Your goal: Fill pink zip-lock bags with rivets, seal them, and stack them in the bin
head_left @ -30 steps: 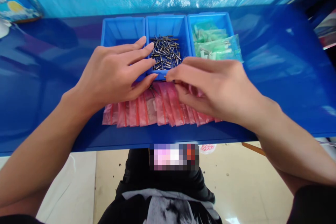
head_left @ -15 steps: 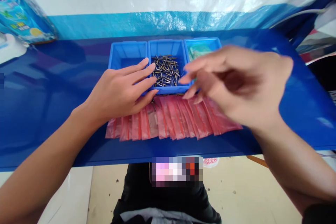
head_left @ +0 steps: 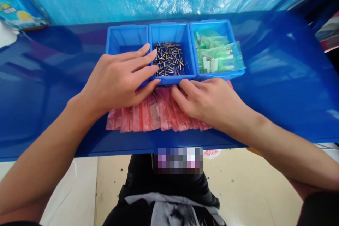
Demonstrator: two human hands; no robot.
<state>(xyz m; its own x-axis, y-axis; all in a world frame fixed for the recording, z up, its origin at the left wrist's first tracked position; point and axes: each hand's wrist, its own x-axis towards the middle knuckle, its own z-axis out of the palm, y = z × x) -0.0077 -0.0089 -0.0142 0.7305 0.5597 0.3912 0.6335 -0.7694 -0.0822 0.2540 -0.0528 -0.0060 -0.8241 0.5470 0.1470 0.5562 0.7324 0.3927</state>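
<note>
My left hand (head_left: 119, 77) lies with fingers stretched over the left blue bin (head_left: 127, 30), fingertips at the wall shared with the middle bin (head_left: 172, 81). Its thumb is beside a few loose rivets (head_left: 155, 94) on a row of pink zip bags (head_left: 155, 113). Many metal rivets (head_left: 169, 58) with thin shanks fill the middle bin's floor. At that bin's front edge, my right hand (head_left: 209, 99) has its fingers drawn together, pointing down onto the bags; its fingertips are partly hidden, and what they pinch, if anything, does not show.
The right blue bin (head_left: 219, 76) holds green-tinted bags (head_left: 222, 56) with white pieces, one hanging over its rim. A blue packet (head_left: 19, 7) stands at the far left of the blue table (head_left: 278, 77). A striped plastic sheet (head_left: 106, 5) hangs behind.
My right hand has moved left and down from in front of the right bin to the middle bin's front edge, its fingers closing together. My left hand keeps its place. The view has tilted down.
</note>
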